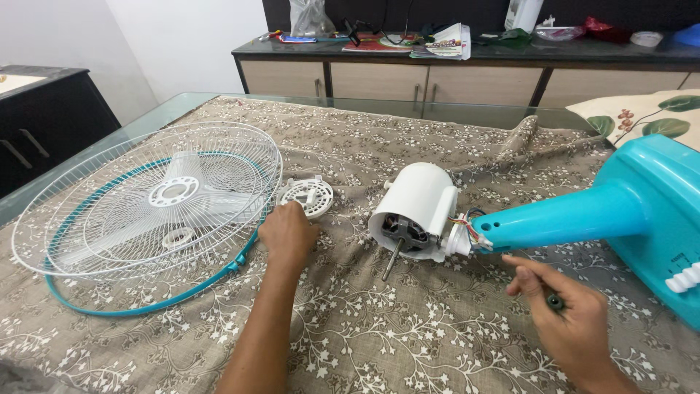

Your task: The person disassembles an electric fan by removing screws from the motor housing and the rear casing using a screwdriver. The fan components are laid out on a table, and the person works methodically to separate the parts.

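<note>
The left hand (289, 235) is down on the patterned cloth (408, 335), knuckles up, fingers curled under, right at the edge of the white wire fan guard (146, 201). Whether it grips anything I can't tell; the fingertips are hidden beneath the hand. Just beyond it, touching or nearly so, lies a small round white slotted cap (308, 195).

Over to the right hand (565, 317), low in the frame, palm turned up, fingers loosely curled around a small dark piece (555, 300) that sits between thumb and fingers. Too small to make out what it is.

Between the two hands, the white fan motor (415, 211) lies on its side on the cloth, its metal shaft (391, 260) pointing toward the camera, copper windings showing in the open face. Coloured wires (467, 225) run from its rear into the turquoise fan neck (569, 217), which widens into the turquoise base (656, 219) with white buttons at the right edge.

Under the wire guard, clear fan blades (175, 193) and a turquoise rim ring (146, 303) lie stacked flat.

All of it rests on a glass-topped desk (168, 106). Behind, a cluttered sideboard (437, 69) against the wall.
</note>
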